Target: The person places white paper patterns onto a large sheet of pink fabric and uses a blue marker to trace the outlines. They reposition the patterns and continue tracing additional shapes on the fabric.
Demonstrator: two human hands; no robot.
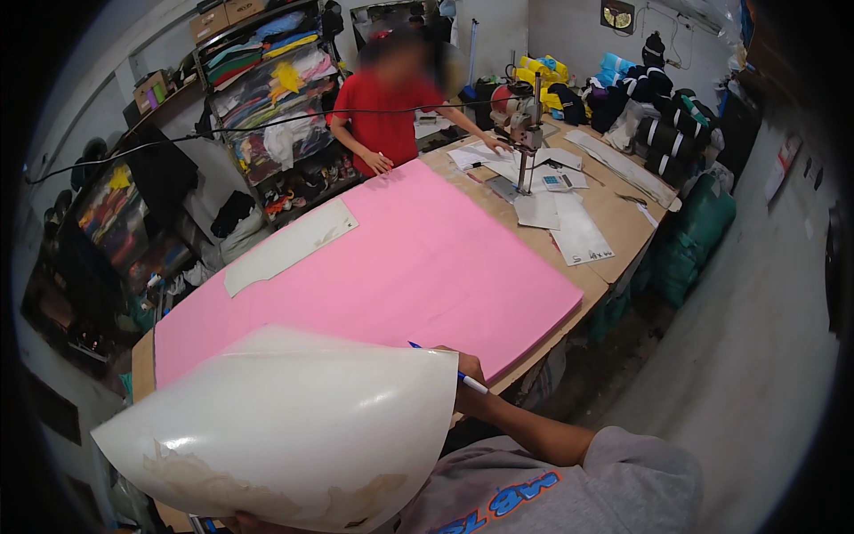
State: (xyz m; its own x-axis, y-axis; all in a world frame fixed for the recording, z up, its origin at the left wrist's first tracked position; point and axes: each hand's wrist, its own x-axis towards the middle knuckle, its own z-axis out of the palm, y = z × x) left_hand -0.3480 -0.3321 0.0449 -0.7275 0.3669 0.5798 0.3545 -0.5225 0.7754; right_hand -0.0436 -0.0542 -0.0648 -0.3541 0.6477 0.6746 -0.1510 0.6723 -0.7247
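Note:
A large white pattern sheet, stained brown along its lower edge, is lifted and curled in front of me over the near end of the table. My right hand is at the sheet's right corner, closed on a blue and white pen. A sliver of what may be my left hand shows under the sheet's lower edge; its grip is hidden. Beyond the sheet, a thick stack of pink fabric covers most of the table.
A second white pattern piece lies on the pink stack. A person in a red shirt stands at the far end, hand on the fabric. An upright cutting machine, papers and a calculator sit on the bare wooden table. Fabric shelves stand behind.

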